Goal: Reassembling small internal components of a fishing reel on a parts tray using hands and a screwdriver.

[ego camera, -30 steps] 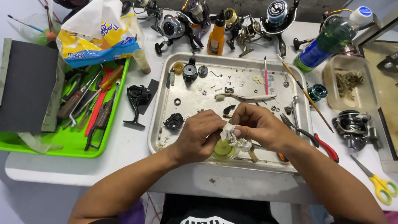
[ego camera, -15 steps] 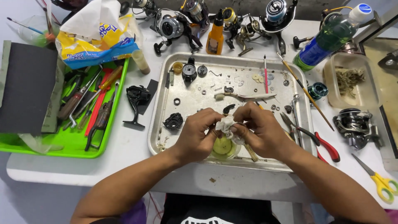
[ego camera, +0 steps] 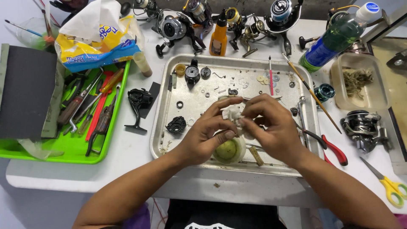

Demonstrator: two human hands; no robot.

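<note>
We see both hands meeting over the lower middle of the shallow metal tray (ego camera: 163,106) at the centre of the frame. The left hand (ego camera: 205,135) has its fingers curled narrow around a small crumpled white tissue wad (ego camera: 233,114), and the right hand (ego camera: 271,127) pinches the same wad from the other side, fingertips touching it. Whatever the wad covers is hidden from us. Just below the hands, inside the tray, stands a small round tub of yellow-green grease (ego camera: 228,150), partly covered by the left thumb.

Across the tray floor lie small washers, screws and black reel parts, with a red-handled thin brush (ego camera: 270,78) near its upper right. Right of the tray lie red-handled pliers (ego camera: 335,150), and yellow-handled scissors (ego camera: 390,186) sit at the lower right of the frame. A bright green plastic tray (ego camera: 63,150) full of screwdrivers sits at the left, beside a dark grey sanding sheet (ego camera: 25,93). Along the top edge stand several spinning fishing reels (ego camera: 174,27), an orange oil bottle (ego camera: 219,36) and a green liquid bottle with a white cap (ego camera: 339,36), lying tilted
</note>
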